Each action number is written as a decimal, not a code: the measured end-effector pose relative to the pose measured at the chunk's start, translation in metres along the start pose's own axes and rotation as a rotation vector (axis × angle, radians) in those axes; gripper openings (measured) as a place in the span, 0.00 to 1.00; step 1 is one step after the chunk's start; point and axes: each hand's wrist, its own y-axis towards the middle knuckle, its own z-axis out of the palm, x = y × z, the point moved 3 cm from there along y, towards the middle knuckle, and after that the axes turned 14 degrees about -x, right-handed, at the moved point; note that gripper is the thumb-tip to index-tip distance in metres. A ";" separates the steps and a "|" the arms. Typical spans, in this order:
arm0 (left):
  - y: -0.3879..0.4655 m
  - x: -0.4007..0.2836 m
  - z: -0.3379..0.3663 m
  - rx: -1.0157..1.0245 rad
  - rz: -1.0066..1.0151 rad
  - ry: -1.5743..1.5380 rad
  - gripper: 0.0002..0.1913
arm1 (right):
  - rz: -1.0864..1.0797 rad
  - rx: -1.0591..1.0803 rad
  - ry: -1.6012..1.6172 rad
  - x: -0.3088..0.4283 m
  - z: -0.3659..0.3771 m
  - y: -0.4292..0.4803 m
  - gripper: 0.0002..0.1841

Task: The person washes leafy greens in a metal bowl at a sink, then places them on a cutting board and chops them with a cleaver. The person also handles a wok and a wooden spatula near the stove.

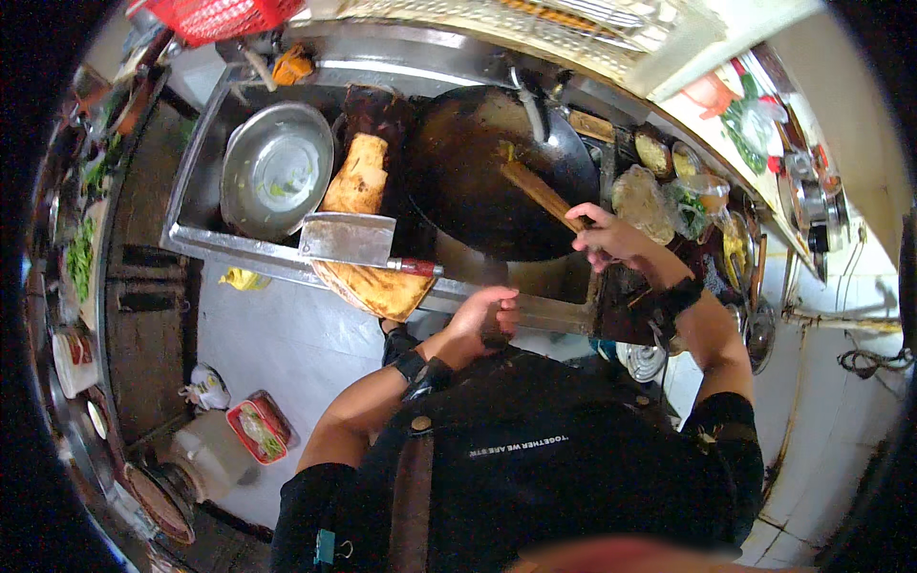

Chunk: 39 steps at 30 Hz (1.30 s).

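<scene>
My right hand [605, 236] grips a wooden stick-like tool [541, 190], perhaps a bamboo wok brush. Its far end rests inside a large dark wok [458, 165], with a small yellow-green scrap at the tip. A grey tap spout [531, 114] reaches over the wok's back rim. My left hand [483, 315] hangs near the front metal edge with its fingers curled; whether something is in them is hidden. To its left, a cleaver [347, 238] with a red-and-dark handle lies across a worn wooden board [358, 175].
A metal basin [247, 190] with green scraps stands in the steel sink [208, 247]. Several bagged and bowled foods, including a clear-wrapped pale item [641, 204], sit right of the wok. A red basket [208, 18] is at the back left. A red tub [235, 422] of greens stands on the floor.
</scene>
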 end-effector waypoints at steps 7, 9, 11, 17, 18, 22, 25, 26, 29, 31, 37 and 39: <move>0.011 -0.004 -0.011 -0.112 -0.007 0.006 0.12 | -0.335 -0.022 -1.017 -0.042 0.017 0.087 0.34; 0.016 -0.007 -0.012 -0.158 0.030 0.050 0.10 | -0.309 0.026 -0.920 -0.036 0.022 0.133 0.33; 0.017 -0.010 -0.014 -0.215 0.065 0.090 0.09 | -0.343 -0.090 -0.946 -0.043 0.029 0.148 0.31; 0.013 -0.013 -0.012 -0.141 0.027 0.139 0.13 | -0.319 -0.033 -0.596 -0.035 0.084 0.097 0.30; 0.011 -0.012 -0.012 -0.138 -0.001 0.094 0.13 | -0.265 0.130 -0.481 -0.028 0.076 0.077 0.29; 0.008 -0.010 -0.010 -0.107 -0.090 -0.073 0.14 | 0.007 0.288 -0.854 -0.013 0.002 0.036 0.24; 0.011 -0.010 -0.008 0.014 -0.189 -0.045 0.15 | -0.048 0.189 -1.165 -0.014 -0.018 0.086 0.18; 0.012 -0.010 -0.005 0.097 -0.140 0.010 0.15 | -0.355 0.085 -1.196 -0.005 0.000 0.119 0.16; 0.016 -0.011 -0.005 -0.016 -0.144 0.014 0.12 | -0.696 -0.219 -0.855 0.010 0.070 0.188 0.12; 0.016 -0.009 -0.004 -0.127 -0.094 0.069 0.12 | -0.589 -0.234 -0.584 0.014 0.103 0.192 0.14; 0.013 -0.011 -0.003 -0.157 0.024 0.147 0.12 | -0.450 0.274 -0.968 -0.026 0.036 0.062 0.25; 0.016 -0.011 -0.007 -0.069 -0.066 0.048 0.12 | -0.249 0.225 -1.154 -0.044 -0.023 0.073 0.22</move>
